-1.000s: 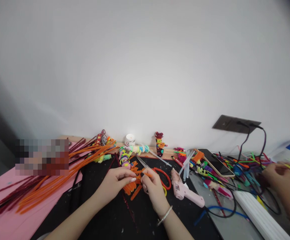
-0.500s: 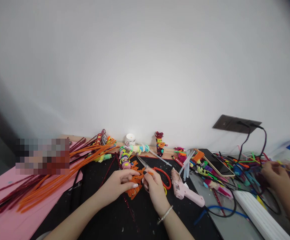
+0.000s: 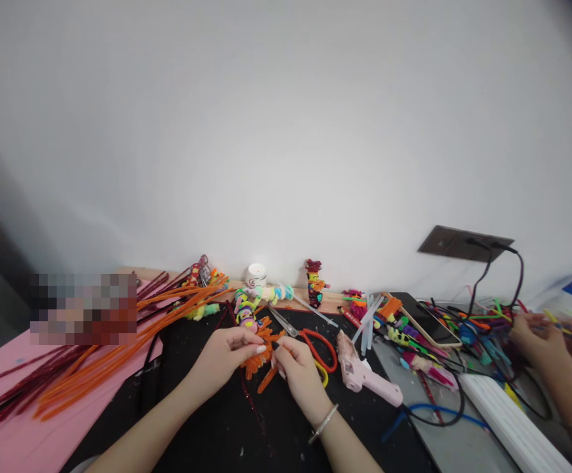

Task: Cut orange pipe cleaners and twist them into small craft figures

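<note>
Thumb and fingers of my left hand (image 3: 234, 348) are pinched together at a short piece of orange pipe cleaner. My right hand (image 3: 300, 371) pinches close beside it, fingertips almost meeting the left ones. The tiny part between them is largely hidden. Right beneath the fingers lies a small heap of cut orange pipe cleaner pieces (image 3: 254, 368) on a black mat (image 3: 207, 433). Scissors (image 3: 321, 348) with red and yellow handles rest by my right hand, blades pointing away. Just past the heap lies a colourful pipe cleaner figure (image 3: 246, 309).
A pink glue gun (image 3: 372, 384) lies right of the scissors, near clear glue sticks (image 3: 369, 325) and a phone (image 3: 427, 322). Long orange pipe cleaners (image 3: 118, 355) spread over pink board at left. A small dark red figure (image 3: 314, 284) stands by the wall. Another person's hands (image 3: 537, 341) work at far right.
Both hands have shifted slightly left, and my fingertips have drawn closer to each other. More of the orange heap shows beneath them.
</note>
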`<action>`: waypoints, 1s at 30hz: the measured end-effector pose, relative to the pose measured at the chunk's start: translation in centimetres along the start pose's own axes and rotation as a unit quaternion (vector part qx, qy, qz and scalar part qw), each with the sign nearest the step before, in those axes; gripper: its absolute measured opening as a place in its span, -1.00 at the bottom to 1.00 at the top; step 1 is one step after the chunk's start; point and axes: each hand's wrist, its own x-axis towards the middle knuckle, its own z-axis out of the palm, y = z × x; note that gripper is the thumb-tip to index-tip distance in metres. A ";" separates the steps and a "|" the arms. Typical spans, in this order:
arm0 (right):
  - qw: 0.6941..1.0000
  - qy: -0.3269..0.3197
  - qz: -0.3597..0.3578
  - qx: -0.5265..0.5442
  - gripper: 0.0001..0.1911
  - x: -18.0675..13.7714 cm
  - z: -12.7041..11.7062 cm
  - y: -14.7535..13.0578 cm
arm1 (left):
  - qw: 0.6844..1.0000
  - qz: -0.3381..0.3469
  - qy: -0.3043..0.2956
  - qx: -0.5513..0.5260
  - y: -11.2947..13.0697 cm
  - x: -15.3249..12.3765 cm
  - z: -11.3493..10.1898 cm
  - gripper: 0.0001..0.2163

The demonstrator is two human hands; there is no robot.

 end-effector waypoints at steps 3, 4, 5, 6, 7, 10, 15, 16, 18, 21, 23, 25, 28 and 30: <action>1.000 -0.009 -0.001 -0.009 -0.70 -0.1 0.2 -0.1 | 1.000 0.004 0.016 0.022 0.3 0.0 -0.1 -0.86; 1.000 -0.012 -0.002 -0.014 -0.68 -0.1 0.2 -0.2 | 0.999 0.006 0.023 0.024 0.4 0.0 -0.1 -0.86; 1.000 -0.015 -0.005 -0.021 -0.67 -0.2 0.2 -0.2 | 0.999 0.009 0.031 0.023 0.4 0.0 -0.1 -0.86; 0.999 -0.017 -0.010 -0.031 -0.66 -0.2 0.2 -0.2 | 0.999 0.012 0.039 0.019 0.3 0.0 -0.1 -0.86; 0.999 -0.018 -0.016 -0.043 -0.65 -0.3 0.2 -0.2 | 0.999 0.014 0.046 0.013 0.3 0.0 -0.1 -0.86; 0.996 -0.023 -0.038 -0.081 -0.63 -0.4 0.3 -0.2 | 0.998 0.013 0.064 0.005 0.0 0.2 -0.1 -0.84; 0.996 -0.038 -0.041 -0.065 -0.63 -0.4 0.4 -0.1 | 0.997 0.015 0.067 -0.023 -0.2 0.2 -0.1 -0.80; 0.998 -0.040 -0.035 -0.041 -0.62 -0.4 0.5 0.0 | 0.997 0.006 0.062 -0.054 -0.1 0.1 0.0 -0.77; 0.999 -0.036 -0.019 0.018 -0.59 -0.3 0.5 0.1 | 0.989 -0.025 0.046 -0.137 0.1 0.0 0.1 -0.64; 0.997 -0.008 -0.003 0.081 -0.57 -0.1 0.5 0.2 | 0.968 -0.085 0.006 -0.235 0.3 -0.2 0.4 -0.47; 0.996 0.008 -0.004 0.091 -0.57 -0.1 0.5 0.3 | 0.963 -0.107 -0.029 -0.244 0.1 -0.3 0.7 -0.54; 0.997 0.002 -0.012 0.076 -0.56 -0.2 0.6 0.3 | 0.966 -0.110 -0.056 -0.227 -0.3 -0.4 1.0 -0.65; 0.999 -0.033 -0.016 0.036 -0.58 -0.5 1.2 0.3 | 0.973 -0.088 -0.049 -0.209 -1.0 -0.4 1.4 -0.66; 0.999 -0.046 -0.014 0.011 -0.61 -0.7 1.6 0.3 | 0.974 -0.077 -0.027 -0.210 -1.1 -0.4 1.6 -0.65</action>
